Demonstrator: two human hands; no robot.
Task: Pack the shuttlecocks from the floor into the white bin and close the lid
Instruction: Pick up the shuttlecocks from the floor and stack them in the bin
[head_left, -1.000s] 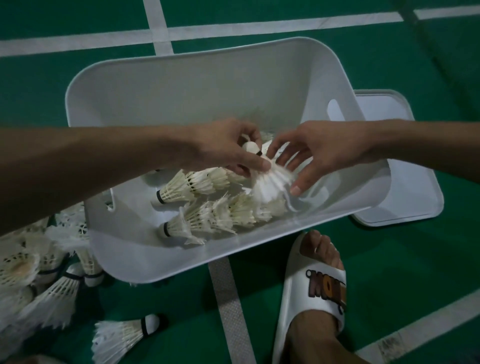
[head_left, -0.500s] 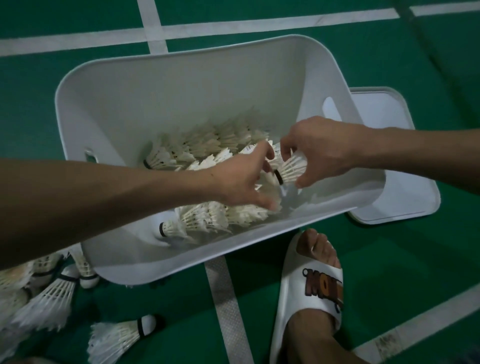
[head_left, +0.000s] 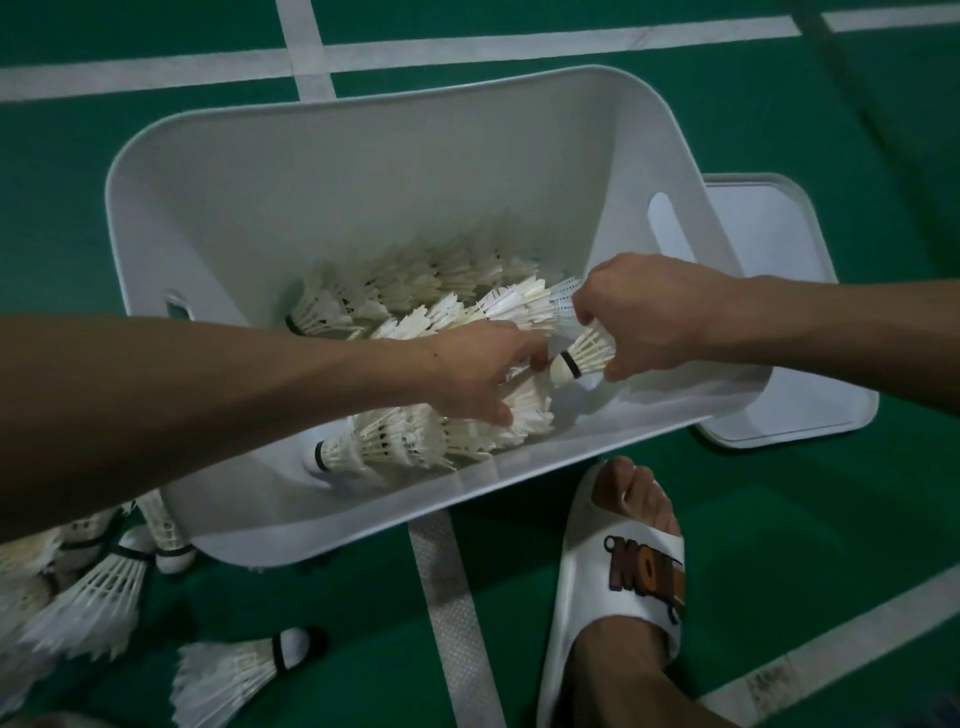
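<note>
Inside the bin (head_left: 363, 182), the right hand (head_left: 649, 317) pinches a shuttlecock (head_left: 584, 356) cork-first, likely for nesting; the left hand (head_left: 472, 374), fingers spread, steadies the stacks (head_left: 415, 441).

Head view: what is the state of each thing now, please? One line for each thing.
white bin, open, partly filled with stacked shuttlecocks.
lid, off, lying on the floor beside the bin.
right hand, gripping one shuttlecock inside the bin.
left hand, fingers extended, touching the stacked rows.
loose shuttlecocks, on the floor, unpacked.

white bin (head_left: 363, 171), white shuttlecocks (head_left: 405, 441), green floor (head_left: 779, 493)
</note>
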